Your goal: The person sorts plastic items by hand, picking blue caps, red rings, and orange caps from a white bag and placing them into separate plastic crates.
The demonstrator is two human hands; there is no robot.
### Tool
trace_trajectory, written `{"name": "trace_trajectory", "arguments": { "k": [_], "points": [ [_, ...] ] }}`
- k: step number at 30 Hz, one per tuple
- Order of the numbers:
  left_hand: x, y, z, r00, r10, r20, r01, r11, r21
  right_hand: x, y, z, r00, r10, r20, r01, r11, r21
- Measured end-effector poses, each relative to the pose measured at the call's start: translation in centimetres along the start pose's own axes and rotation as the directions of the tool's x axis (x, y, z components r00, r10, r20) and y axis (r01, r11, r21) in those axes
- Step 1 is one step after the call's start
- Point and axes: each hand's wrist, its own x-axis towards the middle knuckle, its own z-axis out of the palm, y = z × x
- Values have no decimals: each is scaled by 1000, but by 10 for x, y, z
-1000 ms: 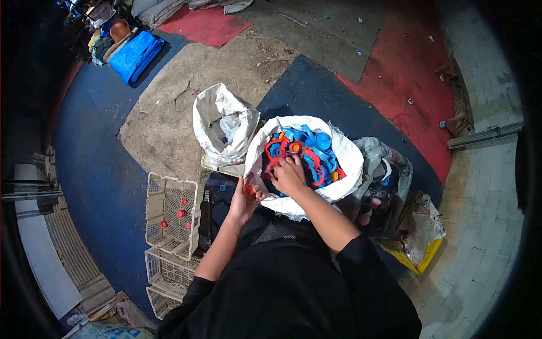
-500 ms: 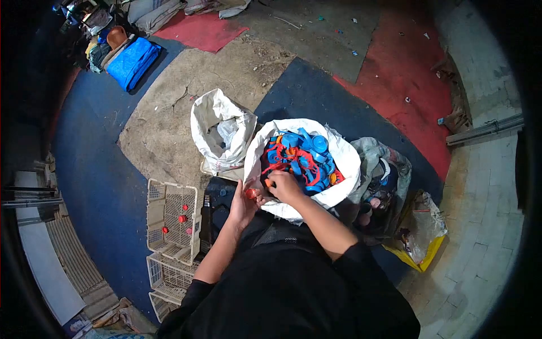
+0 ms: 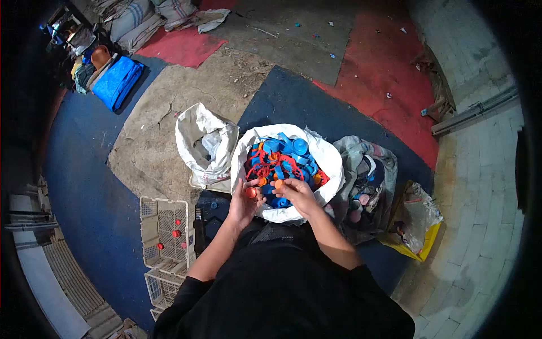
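Observation:
In front of me a white woven sack with a rolled-down rim holds a heap of blue and red plastic caps and rings. My left hand, palm up at the sack's near left rim, has its fingers curled about a red-orange bottle cap. Another small orange cap shows at its fingertips. Over the near side of the heap, my right hand pinches an orange cap between thumb and fingers.
A second white sack with clear plastic inside stands left. Cream plastic crates line my lower left, the top one holding several red caps. To the right are a grey sack of mixed items and a yellow-edged bag.
My right hand has risen from the heap and turned, bringing an orange cap into view. My left hand stays by the rim with its cap. The whole view has shifted slightly.

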Motion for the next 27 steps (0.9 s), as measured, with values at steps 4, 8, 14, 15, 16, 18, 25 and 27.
{"name": "trace_trajectory", "arguments": {
  "k": [4,8,14,15,16,18,25,27],
  "points": [
    [8,-7,-1,987,-83,139,103,984,-144,-10,-17,3,999,27,33,-37,943,330],
    [7,-11,18,977,-115,179,154,962,-224,-16,-27,12,984,-175,-35,175,984,-25],
    [9,-21,12,954,-206,220,233,967,-106,-32,-47,49,831,-386,401,475,116,-872],
    [6,-22,16,965,-204,167,218,973,-71,-33,-42,50,837,-365,408,470,99,-877],
    [3,-23,20,973,-198,114,203,979,-34,-35,-37,50,843,-344,414,467,83,-881],
    [-1,-25,22,981,-192,27,192,981,-24,-30,-30,44,850,-284,445,489,106,-866],
    [7,2,-12,994,-18,-104,15,1000,-22,9,-41,-4,810,-582,-62,22,136,-990],
    [7,12,-10,995,32,-99,-34,999,-21,11,-24,-4,909,-412,-67,25,213,-977]
  ]
}}
